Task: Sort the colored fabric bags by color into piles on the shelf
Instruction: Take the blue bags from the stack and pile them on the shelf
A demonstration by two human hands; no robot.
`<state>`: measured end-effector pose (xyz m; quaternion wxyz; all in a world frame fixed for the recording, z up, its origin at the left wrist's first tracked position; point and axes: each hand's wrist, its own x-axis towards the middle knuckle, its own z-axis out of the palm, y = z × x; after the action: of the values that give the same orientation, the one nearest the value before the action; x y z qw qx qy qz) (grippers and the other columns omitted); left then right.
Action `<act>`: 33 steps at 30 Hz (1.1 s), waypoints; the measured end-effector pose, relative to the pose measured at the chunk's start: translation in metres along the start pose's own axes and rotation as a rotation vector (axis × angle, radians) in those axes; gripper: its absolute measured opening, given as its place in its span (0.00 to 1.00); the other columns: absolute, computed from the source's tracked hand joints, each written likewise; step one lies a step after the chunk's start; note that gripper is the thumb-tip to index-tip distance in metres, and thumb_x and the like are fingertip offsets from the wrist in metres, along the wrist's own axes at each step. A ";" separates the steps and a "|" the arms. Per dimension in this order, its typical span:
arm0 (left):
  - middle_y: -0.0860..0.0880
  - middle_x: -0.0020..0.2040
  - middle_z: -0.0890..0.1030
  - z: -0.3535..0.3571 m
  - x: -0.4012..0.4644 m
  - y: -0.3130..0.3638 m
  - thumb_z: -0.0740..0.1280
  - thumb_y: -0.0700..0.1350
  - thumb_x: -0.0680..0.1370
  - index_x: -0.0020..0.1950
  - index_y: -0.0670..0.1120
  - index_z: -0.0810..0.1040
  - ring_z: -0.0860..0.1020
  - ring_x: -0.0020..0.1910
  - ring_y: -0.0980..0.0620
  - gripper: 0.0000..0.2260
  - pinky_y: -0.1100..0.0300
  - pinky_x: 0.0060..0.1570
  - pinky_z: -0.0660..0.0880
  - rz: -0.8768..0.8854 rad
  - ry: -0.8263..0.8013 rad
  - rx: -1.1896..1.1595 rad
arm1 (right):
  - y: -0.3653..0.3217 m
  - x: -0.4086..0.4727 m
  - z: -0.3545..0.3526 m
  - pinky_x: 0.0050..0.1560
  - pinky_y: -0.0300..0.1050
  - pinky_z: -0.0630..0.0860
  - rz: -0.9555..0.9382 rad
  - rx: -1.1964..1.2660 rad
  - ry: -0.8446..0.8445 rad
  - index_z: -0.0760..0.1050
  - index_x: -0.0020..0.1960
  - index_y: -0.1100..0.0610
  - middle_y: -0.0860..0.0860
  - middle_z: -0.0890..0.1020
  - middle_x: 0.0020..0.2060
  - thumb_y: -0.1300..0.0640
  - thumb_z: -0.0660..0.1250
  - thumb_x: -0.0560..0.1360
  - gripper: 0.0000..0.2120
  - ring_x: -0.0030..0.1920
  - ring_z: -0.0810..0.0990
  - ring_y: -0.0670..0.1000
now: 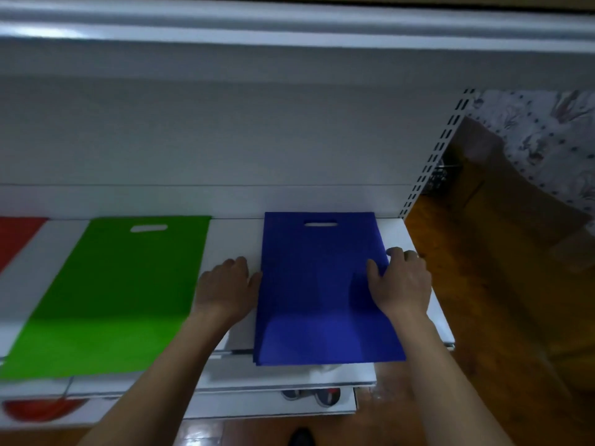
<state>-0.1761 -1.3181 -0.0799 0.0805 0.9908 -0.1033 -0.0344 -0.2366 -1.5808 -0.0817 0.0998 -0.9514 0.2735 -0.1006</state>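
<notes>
Blue bags are sitting in a pile on the right end of the shelf, long axis running front to back, handle cutout at the far end toward the back wall, near edge hanging a bit over the shelf front. Both hands are bracketing it rn. Left hand is lying flat on the bare shelf w/ fingers relaxed and straight, its thumb side just touching the pile's left edge, so no real grip there, more like a stop or a nudge. Right hand is on the pile's right edge, thumb on top of the fabric and fingers curling round the edge, pinching it, tho how many layers it's got I can't tell.

Green bags are lying well apart to the left, same front-to-back orientation, and a red bag is peeking in at the far left edge of frame.

Imo the step in hand is squaring up the blue pile: the right hand is the one actually gripping, and the pile is lying between the two hands, so any push sideways is gonna meet the left palm. Looks pretty far along, three colors already separated.
</notes>
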 end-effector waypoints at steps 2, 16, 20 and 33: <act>0.47 0.50 0.79 -0.007 -0.008 -0.017 0.57 0.56 0.81 0.53 0.47 0.75 0.78 0.48 0.45 0.14 0.55 0.47 0.73 -0.009 0.081 0.003 | -0.017 -0.004 -0.006 0.56 0.50 0.70 -0.067 0.067 0.002 0.72 0.65 0.58 0.57 0.77 0.58 0.44 0.62 0.77 0.23 0.58 0.73 0.57; 0.47 0.37 0.79 -0.076 -0.115 -0.230 0.59 0.56 0.73 0.41 0.48 0.77 0.79 0.40 0.42 0.14 0.51 0.41 0.70 -0.266 0.344 0.081 | -0.287 -0.126 0.015 0.47 0.51 0.73 -0.740 0.269 -0.081 0.79 0.53 0.59 0.57 0.79 0.46 0.40 0.61 0.67 0.26 0.48 0.77 0.60; 0.47 0.39 0.80 -0.091 -0.172 -0.320 0.54 0.58 0.74 0.43 0.49 0.76 0.78 0.42 0.42 0.17 0.51 0.42 0.70 -0.436 0.399 0.075 | -0.369 -0.181 0.018 0.50 0.53 0.74 -0.880 0.272 -0.095 0.78 0.55 0.56 0.56 0.79 0.48 0.39 0.61 0.67 0.26 0.50 0.76 0.59; 0.52 0.56 0.78 -0.127 -0.348 -0.539 0.58 0.58 0.80 0.59 0.51 0.74 0.74 0.58 0.51 0.15 0.51 0.59 0.68 -0.950 0.435 0.042 | -0.603 -0.390 0.048 0.52 0.52 0.70 -1.262 0.425 -0.196 0.77 0.56 0.53 0.52 0.78 0.50 0.42 0.66 0.70 0.20 0.53 0.74 0.57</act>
<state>-0.3973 -0.7048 -0.0267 0.0557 0.9141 0.3759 0.1416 -0.2471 -0.8630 -0.0332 0.2313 -0.8932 -0.3711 -0.1043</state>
